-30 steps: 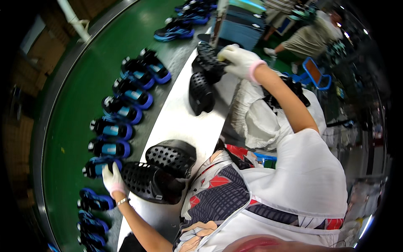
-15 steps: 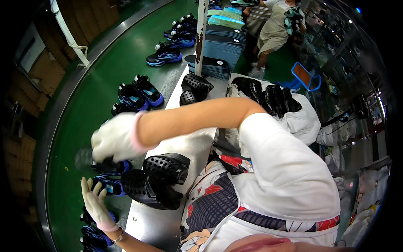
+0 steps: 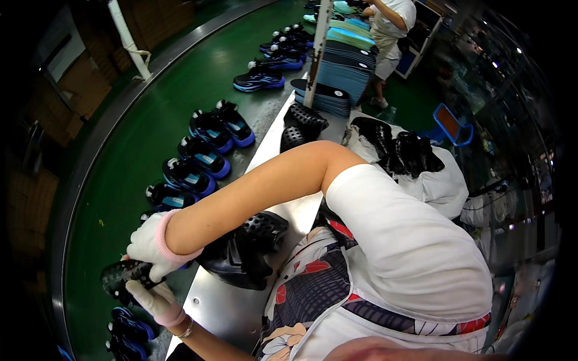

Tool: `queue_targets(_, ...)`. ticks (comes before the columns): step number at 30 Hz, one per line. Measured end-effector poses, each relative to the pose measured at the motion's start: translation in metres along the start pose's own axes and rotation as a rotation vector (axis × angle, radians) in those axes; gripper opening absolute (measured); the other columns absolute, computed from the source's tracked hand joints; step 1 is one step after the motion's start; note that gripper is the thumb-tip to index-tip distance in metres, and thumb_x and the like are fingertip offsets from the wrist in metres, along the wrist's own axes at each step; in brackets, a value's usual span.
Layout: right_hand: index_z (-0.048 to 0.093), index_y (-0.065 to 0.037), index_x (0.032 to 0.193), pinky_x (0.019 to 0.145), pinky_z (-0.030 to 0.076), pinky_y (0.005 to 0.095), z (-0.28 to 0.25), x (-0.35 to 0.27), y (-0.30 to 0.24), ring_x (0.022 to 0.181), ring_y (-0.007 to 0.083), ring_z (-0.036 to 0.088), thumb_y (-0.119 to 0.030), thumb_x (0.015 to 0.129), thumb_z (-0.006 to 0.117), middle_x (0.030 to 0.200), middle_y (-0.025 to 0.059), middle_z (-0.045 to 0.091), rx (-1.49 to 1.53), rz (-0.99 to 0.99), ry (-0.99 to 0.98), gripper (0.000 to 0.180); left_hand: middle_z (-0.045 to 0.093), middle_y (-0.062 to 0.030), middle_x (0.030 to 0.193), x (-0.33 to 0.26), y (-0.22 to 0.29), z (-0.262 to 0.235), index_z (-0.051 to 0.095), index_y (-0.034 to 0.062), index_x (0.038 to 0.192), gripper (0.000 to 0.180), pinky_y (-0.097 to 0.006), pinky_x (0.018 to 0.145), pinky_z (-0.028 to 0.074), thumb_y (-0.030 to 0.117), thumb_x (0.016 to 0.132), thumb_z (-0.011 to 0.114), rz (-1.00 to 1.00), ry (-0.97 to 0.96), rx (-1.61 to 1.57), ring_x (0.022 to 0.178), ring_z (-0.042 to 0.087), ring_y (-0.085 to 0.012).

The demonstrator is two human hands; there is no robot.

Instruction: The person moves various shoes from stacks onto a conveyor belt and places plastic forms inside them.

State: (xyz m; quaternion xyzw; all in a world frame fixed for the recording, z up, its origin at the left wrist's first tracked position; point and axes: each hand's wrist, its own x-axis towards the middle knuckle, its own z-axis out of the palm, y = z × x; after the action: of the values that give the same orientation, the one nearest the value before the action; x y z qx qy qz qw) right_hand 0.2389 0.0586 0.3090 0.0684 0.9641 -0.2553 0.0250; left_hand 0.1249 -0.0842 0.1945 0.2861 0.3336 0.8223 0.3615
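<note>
A black, dotted or perforated shoe form (image 3: 117, 278) is between my two white-gloved hands, over the left side of the green conveyor. My right hand (image 3: 146, 243), with a pink cuff, reaches across from the upper right and closes on it from above. From below, my left hand (image 3: 158, 302) grips its near side, thumb along the edge; its other fingers are partly hidden. Beside my hands, larger black shoe forms (image 3: 235, 259) lie on the metal ledge. Black shoes with blue soles (image 3: 189, 176) stand in a row beyond my right hand, and more shoes (image 3: 129, 331) stand below my left.
The green conveyor (image 3: 111, 198) curves along the left. Past a white post (image 3: 319, 51) are stacked insoles (image 3: 343, 72). A white sack (image 3: 433, 183) with black forms on it stands at right, near a blue-framed stand (image 3: 453, 124). Another person (image 3: 388, 30) stands at the back.
My right hand has come down to my left hand, bringing the dark form, and both now grip it. The view has shifted, so the shoe row sits farther right.
</note>
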Motion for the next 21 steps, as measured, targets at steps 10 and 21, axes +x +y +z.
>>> queue_targets(10,0.071,-0.002,0.082,0.065,0.053,0.0391,0.015,0.035,-0.01,0.073,0.032,0.067,-0.045,0.076,0.054,0.073,0.0177,0.066,-0.13,-0.01,-0.068,0.047,0.062,-0.0055,0.117,-0.006,-0.005,-0.027,0.053,0.0035,0.123,0.042,-0.032,0.096,0.041,0.038,0.101,0.042,-0.047,0.077,-0.144,0.105,0.056,-0.0146)
queue_targets(21,0.067,-0.003,0.097,0.068,0.054,0.0397,0.035,0.062,-0.025,0.082,0.0289,0.068,-0.039,0.078,0.061,0.087,0.0142,0.069,-0.272,-0.08,-0.142,0.042,0.057,-0.0053,0.121,-0.008,0.006,-0.038,0.049,-0.0006,0.125,0.042,-0.03,0.099,0.037,0.034,0.103,0.039,-0.042,0.189,-0.097,0.108,0.051,-0.014)
